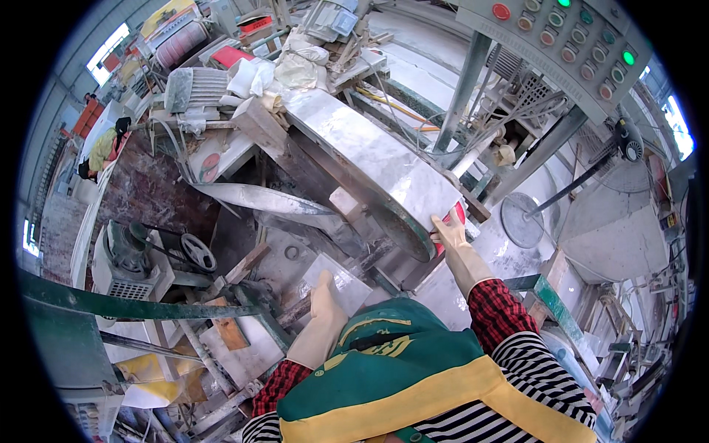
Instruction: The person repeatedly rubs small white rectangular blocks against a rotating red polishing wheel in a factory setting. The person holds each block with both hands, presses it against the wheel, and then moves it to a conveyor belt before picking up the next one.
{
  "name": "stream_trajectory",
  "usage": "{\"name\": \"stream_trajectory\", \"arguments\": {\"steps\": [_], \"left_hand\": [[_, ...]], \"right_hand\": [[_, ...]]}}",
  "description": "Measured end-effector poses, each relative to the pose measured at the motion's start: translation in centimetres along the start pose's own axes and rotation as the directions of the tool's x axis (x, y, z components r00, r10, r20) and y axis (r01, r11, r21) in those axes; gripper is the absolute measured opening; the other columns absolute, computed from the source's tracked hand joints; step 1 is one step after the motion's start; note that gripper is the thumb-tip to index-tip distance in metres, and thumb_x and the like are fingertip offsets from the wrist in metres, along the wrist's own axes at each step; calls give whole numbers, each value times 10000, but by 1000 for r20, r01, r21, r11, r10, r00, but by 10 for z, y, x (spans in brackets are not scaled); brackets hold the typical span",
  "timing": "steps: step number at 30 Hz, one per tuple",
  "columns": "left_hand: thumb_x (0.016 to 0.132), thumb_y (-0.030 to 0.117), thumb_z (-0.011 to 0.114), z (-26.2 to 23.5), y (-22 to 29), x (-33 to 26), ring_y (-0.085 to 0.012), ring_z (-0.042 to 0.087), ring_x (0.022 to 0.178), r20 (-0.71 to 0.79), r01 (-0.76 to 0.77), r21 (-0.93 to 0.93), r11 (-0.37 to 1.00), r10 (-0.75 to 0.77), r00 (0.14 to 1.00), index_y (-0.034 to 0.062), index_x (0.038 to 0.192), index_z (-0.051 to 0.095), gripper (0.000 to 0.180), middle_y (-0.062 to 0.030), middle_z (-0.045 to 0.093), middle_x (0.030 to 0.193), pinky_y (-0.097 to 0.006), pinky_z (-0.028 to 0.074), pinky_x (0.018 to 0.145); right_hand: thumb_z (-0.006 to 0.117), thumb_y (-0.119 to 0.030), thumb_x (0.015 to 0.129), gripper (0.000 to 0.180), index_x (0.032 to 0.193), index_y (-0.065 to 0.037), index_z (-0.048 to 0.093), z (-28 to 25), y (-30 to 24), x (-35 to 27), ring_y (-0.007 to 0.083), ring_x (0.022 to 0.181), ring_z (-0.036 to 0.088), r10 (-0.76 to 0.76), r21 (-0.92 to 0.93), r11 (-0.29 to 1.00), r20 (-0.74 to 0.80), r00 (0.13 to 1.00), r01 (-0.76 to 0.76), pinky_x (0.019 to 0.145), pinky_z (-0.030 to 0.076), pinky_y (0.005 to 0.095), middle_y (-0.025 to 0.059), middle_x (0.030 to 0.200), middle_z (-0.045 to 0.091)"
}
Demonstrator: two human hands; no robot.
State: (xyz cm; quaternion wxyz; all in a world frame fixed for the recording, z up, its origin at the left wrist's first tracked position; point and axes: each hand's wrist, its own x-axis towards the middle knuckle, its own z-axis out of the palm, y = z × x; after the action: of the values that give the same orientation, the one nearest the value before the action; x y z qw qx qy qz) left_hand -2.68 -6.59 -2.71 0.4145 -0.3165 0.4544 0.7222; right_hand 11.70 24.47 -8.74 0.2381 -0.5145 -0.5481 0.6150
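Note:
My left hand [326, 304], in a cream glove, is closed at a flat pale slab [346, 283] low in front of me; part of its grip is hidden. My right hand [450, 235], gloved alike, lies with fingers apart on the near rounded end of a long white machine cover [377, 151]. Red shows beside that hand on both sides, a red end piece [460, 212] mostly hidden by the glove. Beneath the cover runs a dark belt-like band [399, 227], curving round close to the right hand.
A control panel [557, 44] with lit buttons hangs at the upper right, on metal posts. A fan [628, 140] stands at far right. Left are a handwheel [198, 252] and a green metal beam [140, 304]. Another person [105, 151] is far off at left.

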Motion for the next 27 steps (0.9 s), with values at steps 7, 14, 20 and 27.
{"name": "stream_trajectory", "arguments": {"steps": [7,14,20,27], "left_hand": [[1018,337,513,-4,1,5,-376,629,1124,11,-16,-5,1000,16,1000,74,1331,560,411,-142,643,1270,-598,491,983],[1024,324,502,19,9,-28,-375,625,1127,-25,-11,9,1000,11,1000,70,1332,557,403,-138,639,1275,-602,490,985],[1031,324,483,13,6,-14,-372,614,1152,10,-24,-15,1000,25,1000,68,1345,552,412,-139,630,1298,-591,485,999],[1037,334,458,10,6,-7,-367,605,1176,-2,33,18,999,-33,999,63,1353,550,426,-145,622,1317,-561,467,1035]], "right_hand": [[745,-274,897,821,1579,-179,298,2,-1,1,169,518,614,-10,-8,1000,1,1000,10,495,534,304,100,779,664],[729,-229,907,826,1570,-68,264,0,-11,-5,188,525,625,-15,-85,996,19,1000,17,482,519,309,128,777,699],[709,-177,932,689,1534,-107,382,-11,19,5,174,592,641,-75,236,966,-120,990,102,531,538,297,113,884,714],[673,-154,966,623,1521,-83,400,13,-33,-15,243,1097,638,95,435,900,-183,979,-6,897,550,360,129,1303,621]]}}
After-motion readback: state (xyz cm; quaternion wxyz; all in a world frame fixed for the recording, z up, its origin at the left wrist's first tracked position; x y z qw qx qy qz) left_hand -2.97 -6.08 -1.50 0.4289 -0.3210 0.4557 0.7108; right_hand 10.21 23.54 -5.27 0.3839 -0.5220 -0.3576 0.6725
